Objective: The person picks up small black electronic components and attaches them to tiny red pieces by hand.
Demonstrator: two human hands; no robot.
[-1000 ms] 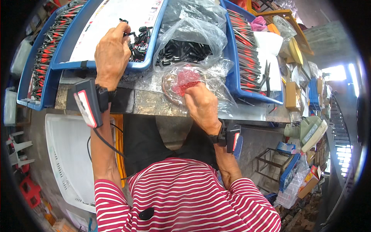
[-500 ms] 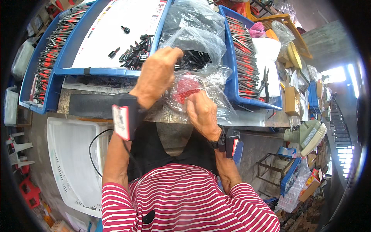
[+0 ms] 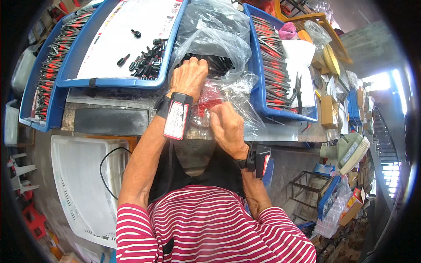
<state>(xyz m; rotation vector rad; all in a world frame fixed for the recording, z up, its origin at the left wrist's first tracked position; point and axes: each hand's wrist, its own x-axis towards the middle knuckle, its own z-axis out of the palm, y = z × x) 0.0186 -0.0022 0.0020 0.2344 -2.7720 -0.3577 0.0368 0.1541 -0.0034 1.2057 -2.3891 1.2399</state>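
Note:
My left hand [image 3: 189, 79] is at the mouth of a clear plastic bag [image 3: 210, 41] filled with small black parts [image 3: 218, 65]. Its fingers curl down among the nearest parts, and the fingertips are hidden. Just below, small red pieces [image 3: 209, 100] lie in another clear bag [image 3: 243, 90]. Beside them my right hand [image 3: 229, 127] rests at the table's front edge, fingers bent and pressed together. Whatever it pinches is too small or hidden to make out. Left of the bags, a blue tray [image 3: 123, 82] holds a white sheet and a pile of black oval-headed pieces [image 3: 147, 62].
Blue trays of red-and-black slim tools stand at far left [image 3: 56, 109] and right [image 3: 274, 111]. Dark pliers [image 3: 298, 93] lie on the right tray's edge. A white plastic crate [image 3: 79, 188] is below the table at left; a cardboard box [image 3: 329, 111] sits at right.
My left hand has moved from beside the tray's right edge into the mouth of the bag of black parts, its wrist turning. The right hand stays by the red pieces.

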